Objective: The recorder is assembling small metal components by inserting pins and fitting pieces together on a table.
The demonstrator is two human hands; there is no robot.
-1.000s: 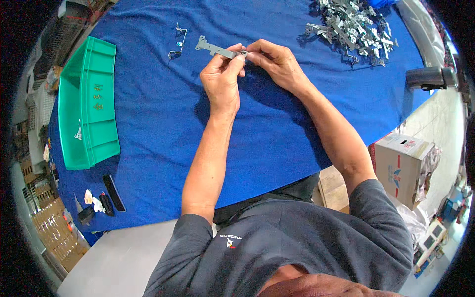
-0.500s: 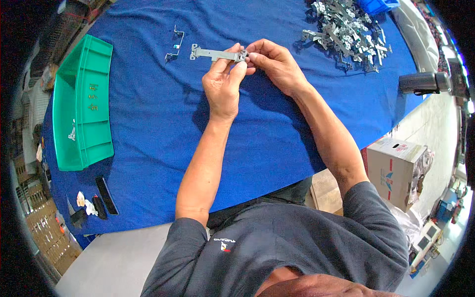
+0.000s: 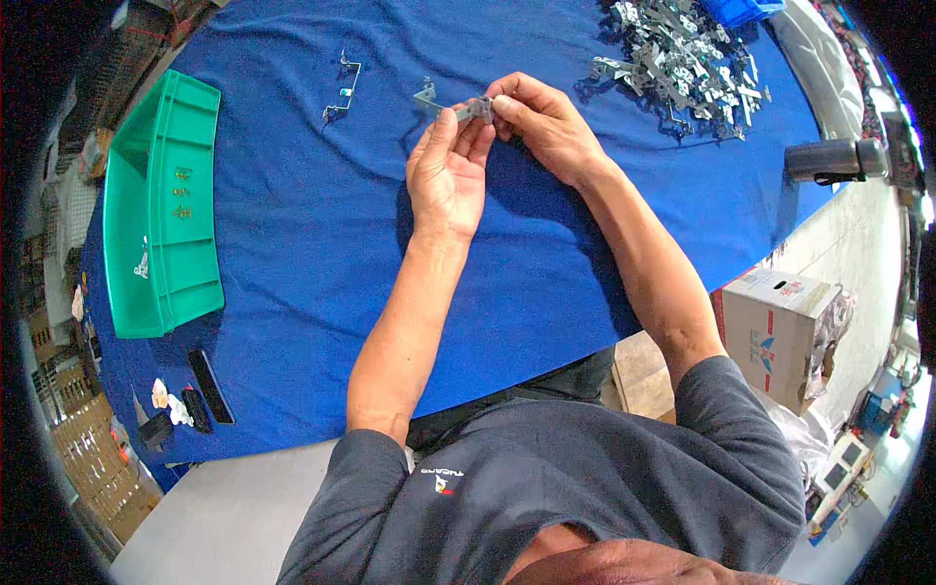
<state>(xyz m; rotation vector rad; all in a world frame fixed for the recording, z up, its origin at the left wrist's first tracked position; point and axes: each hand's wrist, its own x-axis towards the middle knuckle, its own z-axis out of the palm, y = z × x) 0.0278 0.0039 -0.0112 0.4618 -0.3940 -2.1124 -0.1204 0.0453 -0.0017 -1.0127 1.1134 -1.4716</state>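
Along the left edge of the table, one green bin is sitting, a small pale part showing inside. Toward the near left corner, a dark case, a white wad and a black strip are lying close together. Toward the far edge, left of centre: one loose bracket, thin, lying well apart from the hands, its place unchanged.

Right of it, above the table and nearer the far edge than the near one: one held bracket, metal. No longer showing its broad face as half a second ago, it is presenting a narrow, bent profile, its free end pointing left. Left hand: thumb and fingers holding narrowly about the middle of the piece, the palm showing more than before. Right hand: thumb and forefinger pinching the right end, as before; whether they are also gripping some smaller part cannot be told. Judgement: the piece is being rolled over between both hands, another side coming uppermost; handling is apparently continuing on this one item.

Toward the far right corner: one pile of metal parts, heaping; one blue tray, standing just beyond. At the right edge: one dark bottle, resting.
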